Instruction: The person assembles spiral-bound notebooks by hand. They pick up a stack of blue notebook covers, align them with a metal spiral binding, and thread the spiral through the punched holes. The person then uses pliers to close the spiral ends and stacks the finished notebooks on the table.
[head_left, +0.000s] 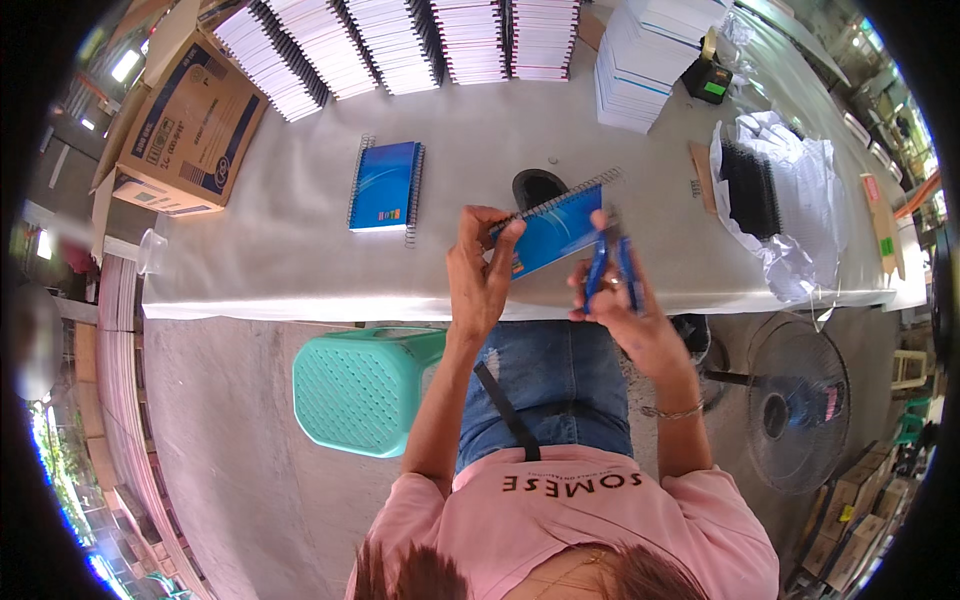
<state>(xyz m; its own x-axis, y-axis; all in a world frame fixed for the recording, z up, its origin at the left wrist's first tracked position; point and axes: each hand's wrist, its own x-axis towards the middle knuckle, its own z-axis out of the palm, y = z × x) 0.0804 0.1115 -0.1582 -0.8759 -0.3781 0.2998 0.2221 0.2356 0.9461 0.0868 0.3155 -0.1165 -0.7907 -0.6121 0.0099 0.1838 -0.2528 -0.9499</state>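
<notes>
A blue spiral notebook (560,232) is tilted above the table's front part, its wire coil running along the upper edge. My left hand (482,262) pinches its left end, thumb on the cover near the coil. In my right hand (632,305) is a pair of blue-handled pliers (612,262), jaws pointing up by the notebook's right end; they are slightly blurred, so I cannot tell whether the jaws touch the coil. To the left lies a small stack of blue spiral notebooks (386,188), with coil ends sticking out on both sides.
Rows of spiral-bound books (390,50) and a stack of unbound pages (632,75) stand at the back. A cardboard box (180,135) is at left. Black coils (750,188) lie on crumpled paper at right. Below are a green stool (358,392) and a fan (795,410).
</notes>
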